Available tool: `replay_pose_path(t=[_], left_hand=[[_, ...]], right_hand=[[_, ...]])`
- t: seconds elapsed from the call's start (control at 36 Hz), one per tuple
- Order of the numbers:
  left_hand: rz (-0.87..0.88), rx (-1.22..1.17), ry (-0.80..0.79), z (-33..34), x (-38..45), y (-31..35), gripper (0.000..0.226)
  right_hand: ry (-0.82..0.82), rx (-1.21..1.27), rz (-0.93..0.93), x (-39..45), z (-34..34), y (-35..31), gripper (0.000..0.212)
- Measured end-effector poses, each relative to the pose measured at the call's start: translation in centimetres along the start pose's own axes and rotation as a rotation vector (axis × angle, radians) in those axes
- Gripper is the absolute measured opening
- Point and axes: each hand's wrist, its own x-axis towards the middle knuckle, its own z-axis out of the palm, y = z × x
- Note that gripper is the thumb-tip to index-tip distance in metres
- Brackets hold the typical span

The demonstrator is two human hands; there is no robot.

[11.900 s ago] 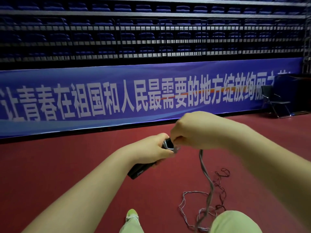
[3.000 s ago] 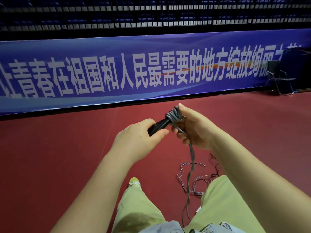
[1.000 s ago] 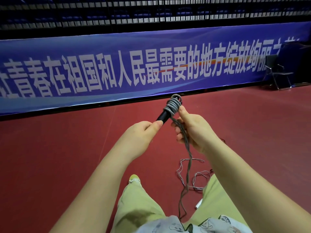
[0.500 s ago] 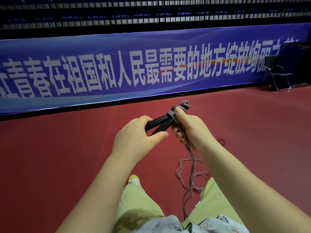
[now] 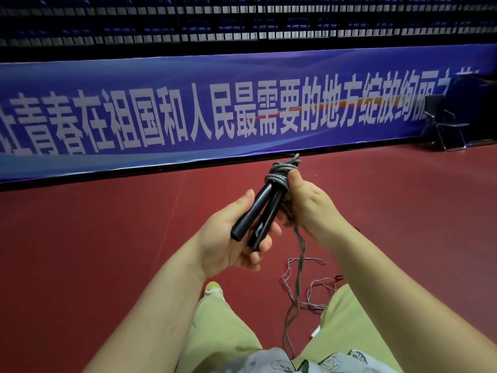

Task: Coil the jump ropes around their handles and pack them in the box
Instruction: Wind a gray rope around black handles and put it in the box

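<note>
The right hand (image 5: 306, 203) covers the rope (image 5: 282, 172) where the coil leaves the two handles (image 5: 258, 214); its fingers lie behind them, out of sight. The hanging rope runs behind the shirt hem at the bottom edge. The left hand (image 5: 231, 238) hides the undersides of the handles. The banner (image 5: 242, 111) text is cut off at both sides. A small white object (image 5: 315, 332) beside the right trouser leg cannot be identified.
</note>
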Motion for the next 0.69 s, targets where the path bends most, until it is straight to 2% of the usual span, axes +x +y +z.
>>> replay_pose_path(t=[0.11,0.19,0.33,0.47,0.56,0.64,0.69], left_hand=[[0.029,0.165,0.211,0.0,0.9,-0.4,0.068],[0.044,0.256,0.309,-0.2,1.5,-0.9,0.060],[0.107,0.345,0.406,-0.4,2.2,-1.7,0.057],[0.216,0.601,0.533,-1.7,2.1,-2.0,0.058],[0.237,0.559,0.541,-2.8,2.2,-2.3,0.058],[0.262,0.569,0.549,-3.0,2.2,-2.8,0.044],[0.284,0.586,0.570,-2.7,2.3,-3.2,0.041]], right_hand=[[0.044,-0.144,0.138,-0.3,-0.3,0.1,0.062],[0.072,-0.207,0.204,-0.3,-0.1,0.5,0.064],[0.127,-0.293,0.206,0.0,1.0,1.0,0.068],[0.123,-0.272,0.244,-0.2,2.0,1.1,0.072],[0.101,-0.283,0.285,-0.2,2.2,0.9,0.071],[0.096,-0.301,0.300,-0.1,2.2,0.8,0.067],[0.104,-0.286,0.296,-0.1,2.3,0.7,0.063]])
